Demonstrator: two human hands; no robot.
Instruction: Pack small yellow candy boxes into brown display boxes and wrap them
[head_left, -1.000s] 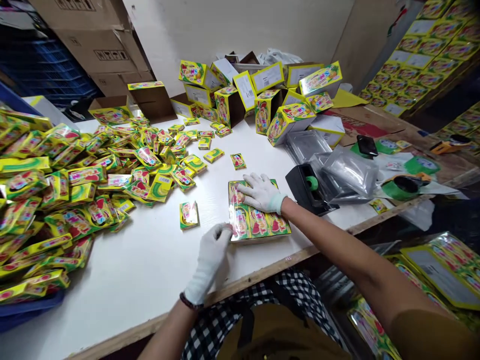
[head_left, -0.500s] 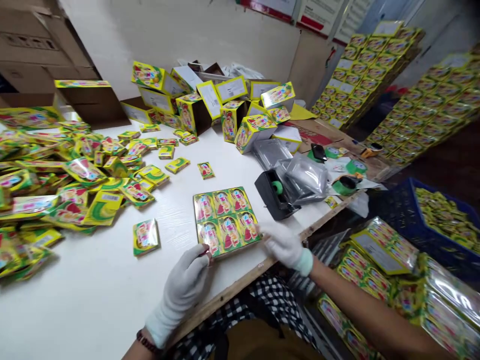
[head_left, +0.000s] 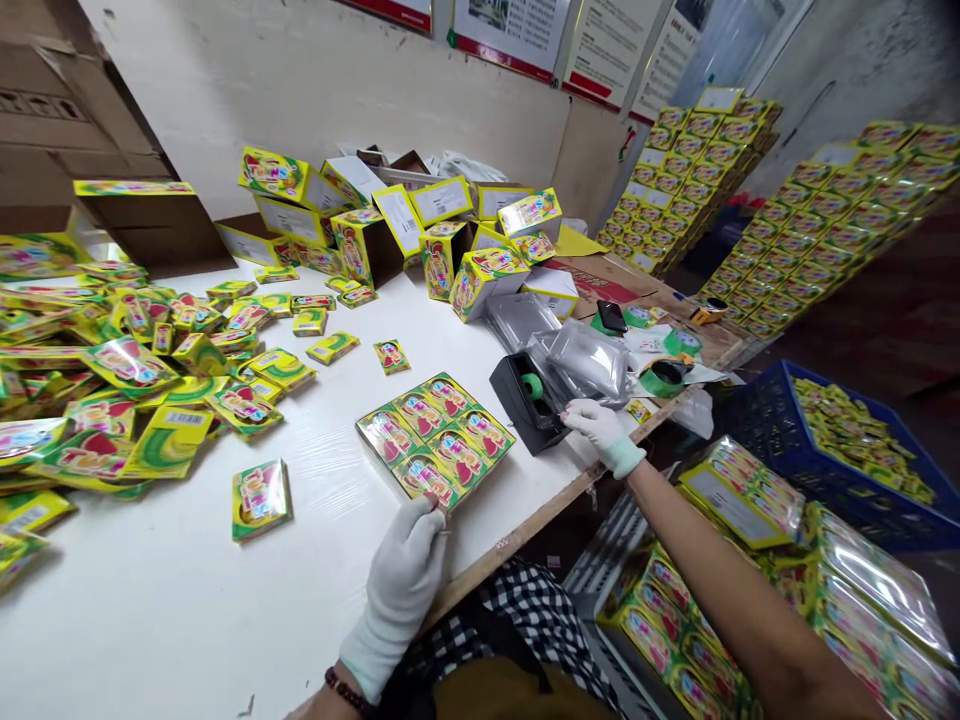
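Left hand point(head_left: 405, 575) in a white glove, fingers pinched on the near corner of the bundle point(head_left: 435, 438). Bundle lying flat on the white table point(head_left: 187, 600), near the front edge, just left of the black tape dispenser point(head_left: 527, 402). Six small yellow packs side by side in two rows under a clear, glossy wrap. Right hand point(head_left: 596, 428), also gloved, at the near corner of the dispenser, fingers curled at the cutter end; whether gripping tape or only touching, impossible to tell.

Probably light, judging by the thin cardboard packs. Wrap likely slick under cotton gloves, so a flat palm on top or a pinch at a corner or along an edge safer than a slide across the face. Fairly stiff as a slab, yet liable to bend along the seams between packs if lifted by one corner alone; better held at two opposite edges. Cardboard corners likely easy to crush.

To the left, a loose heap of packs point(head_left: 112, 380); one single pack point(head_left: 260, 497) apart from it. Behind, open cartons point(head_left: 480, 275). Right of the table, a blue crate point(head_left: 840, 450) with more packs.
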